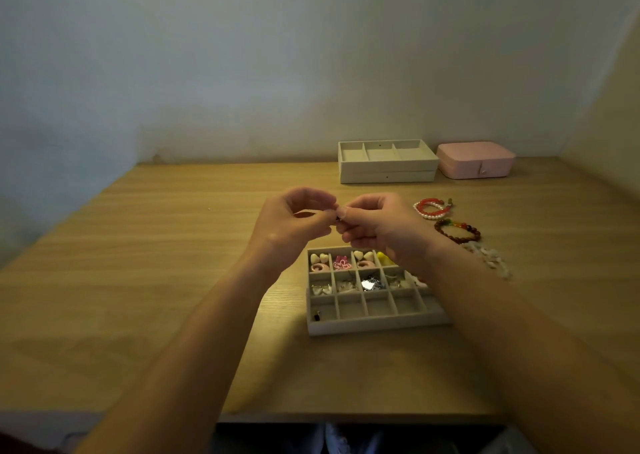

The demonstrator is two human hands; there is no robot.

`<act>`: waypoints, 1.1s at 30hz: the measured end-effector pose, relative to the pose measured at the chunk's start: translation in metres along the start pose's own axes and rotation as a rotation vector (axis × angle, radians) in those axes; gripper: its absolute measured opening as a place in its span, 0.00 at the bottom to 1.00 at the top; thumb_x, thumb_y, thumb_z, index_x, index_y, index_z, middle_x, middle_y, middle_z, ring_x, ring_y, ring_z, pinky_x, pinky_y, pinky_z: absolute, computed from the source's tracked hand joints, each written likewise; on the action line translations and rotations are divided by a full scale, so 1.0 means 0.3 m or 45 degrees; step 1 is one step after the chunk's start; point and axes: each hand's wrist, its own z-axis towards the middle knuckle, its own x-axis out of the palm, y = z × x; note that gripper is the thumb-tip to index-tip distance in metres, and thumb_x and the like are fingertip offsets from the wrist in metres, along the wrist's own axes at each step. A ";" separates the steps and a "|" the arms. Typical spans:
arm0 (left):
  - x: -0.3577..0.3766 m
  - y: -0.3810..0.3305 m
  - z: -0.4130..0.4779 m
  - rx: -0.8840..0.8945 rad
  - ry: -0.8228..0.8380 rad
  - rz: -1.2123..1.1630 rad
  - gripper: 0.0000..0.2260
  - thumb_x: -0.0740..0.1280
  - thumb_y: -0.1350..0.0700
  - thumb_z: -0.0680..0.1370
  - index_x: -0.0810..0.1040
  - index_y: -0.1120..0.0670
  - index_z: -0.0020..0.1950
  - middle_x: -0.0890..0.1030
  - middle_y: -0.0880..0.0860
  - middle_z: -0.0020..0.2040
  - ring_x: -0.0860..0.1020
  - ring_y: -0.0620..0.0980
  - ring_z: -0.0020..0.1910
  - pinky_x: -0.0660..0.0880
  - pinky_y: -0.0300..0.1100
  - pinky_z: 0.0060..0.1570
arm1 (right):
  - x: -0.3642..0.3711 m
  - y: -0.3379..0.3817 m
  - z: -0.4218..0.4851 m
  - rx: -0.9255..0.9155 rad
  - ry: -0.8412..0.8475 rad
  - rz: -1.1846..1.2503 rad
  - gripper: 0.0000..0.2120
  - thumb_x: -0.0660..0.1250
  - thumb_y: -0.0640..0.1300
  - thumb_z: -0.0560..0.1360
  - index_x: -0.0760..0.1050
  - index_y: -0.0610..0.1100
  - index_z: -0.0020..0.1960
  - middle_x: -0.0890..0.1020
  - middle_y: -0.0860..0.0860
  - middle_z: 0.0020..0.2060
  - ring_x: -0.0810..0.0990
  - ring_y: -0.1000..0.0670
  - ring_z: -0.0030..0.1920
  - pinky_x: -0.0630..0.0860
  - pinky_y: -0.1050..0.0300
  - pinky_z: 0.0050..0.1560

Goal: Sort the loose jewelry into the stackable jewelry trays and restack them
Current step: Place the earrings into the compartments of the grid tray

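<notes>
Jewelry tray [377,325], the gridded one, sits nearest on the surface [173,245], right under the hands, prob. so a piece can drop straight into a cell w/o a long reach. Near row is mostly bare, save a small dark bit [317,315] in the near-left cell. Mid row has silvery pieces [372,284]. Far row has pale hearts [319,258], a pink flower [342,263] & a yellow piece [384,258]. Like seems grouped w/ like, so the small stuff goes here.

Just above the tray's far edge, left hand [287,225] & right hand [377,225] meet fingertip to fingertip, both pinching one tiny dark piece [336,218] btwn thumb & fingers. Too small to tell what it is. A two-handed pinch suggests fastening or separating sth fiddly before it goes in a cell. It's held up off the surface, likely to see it better.

To the right of the hands, loose on the surface & close together: red-and-pearl bracelet [431,208], dark red bead bracelet [457,231], pale chip bracelet [488,259]. Not sorted yet. They look too big for the small cells, so I'd guess they're meant for wider compartments.

At the back by the wall: stacked trays [388,169], two high, top one open w/ three wide sections, nearly bare as far as I can tell. Pink box [476,160], lid shut, sits just beside them on the right. Restacking prob. waits till the gridded tray is filled.
</notes>
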 end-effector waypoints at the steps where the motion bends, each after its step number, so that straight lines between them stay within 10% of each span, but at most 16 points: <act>1: -0.005 -0.006 -0.016 0.013 -0.032 0.010 0.08 0.76 0.64 0.73 0.83 0.56 0.50 0.86 0.52 0.46 0.85 0.48 0.46 0.81 0.39 0.44 | 0.011 0.008 -0.012 -0.004 -0.005 -0.007 0.11 0.70 0.41 0.79 0.80 0.34 0.56 0.85 0.45 0.39 0.83 0.50 0.39 0.81 0.57 0.41; 10: -0.042 -0.037 -0.114 0.004 -0.122 -0.023 0.10 0.78 0.66 0.70 0.82 0.57 0.46 0.85 0.51 0.41 0.84 0.46 0.43 0.80 0.39 0.45 | 0.070 0.058 -0.083 -0.042 0.015 -0.168 0.09 0.72 0.38 0.77 0.80 0.37 0.56 0.86 0.44 0.42 0.86 0.47 0.41 0.84 0.47 0.50; 21: -0.065 0.000 -0.188 -0.075 -0.027 0.091 0.08 0.78 0.67 0.68 0.81 0.60 0.40 0.85 0.62 0.43 0.83 0.50 0.40 0.81 0.41 0.42 | 0.074 0.075 -0.103 -0.073 0.239 -0.788 0.07 0.73 0.37 0.76 0.85 0.42 0.54 0.88 0.49 0.40 0.87 0.52 0.42 0.81 0.63 0.42; 27: -0.069 0.034 -0.201 -0.092 -0.008 0.060 0.13 0.77 0.72 0.68 0.76 0.58 0.36 0.84 0.64 0.43 0.83 0.50 0.36 0.78 0.39 0.38 | 0.084 0.050 -0.089 -0.069 0.306 -0.889 0.05 0.74 0.38 0.75 0.85 0.45 0.50 0.87 0.48 0.41 0.86 0.49 0.44 0.84 0.55 0.47; 33: -0.067 0.085 -0.197 -0.119 0.027 0.121 0.21 0.74 0.73 0.69 0.65 0.56 0.33 0.76 0.55 0.34 0.74 0.47 0.30 0.75 0.37 0.35 | 0.093 0.012 -0.078 -0.074 0.353 -0.908 0.06 0.75 0.35 0.73 0.86 0.42 0.49 0.86 0.43 0.41 0.82 0.51 0.38 0.81 0.59 0.40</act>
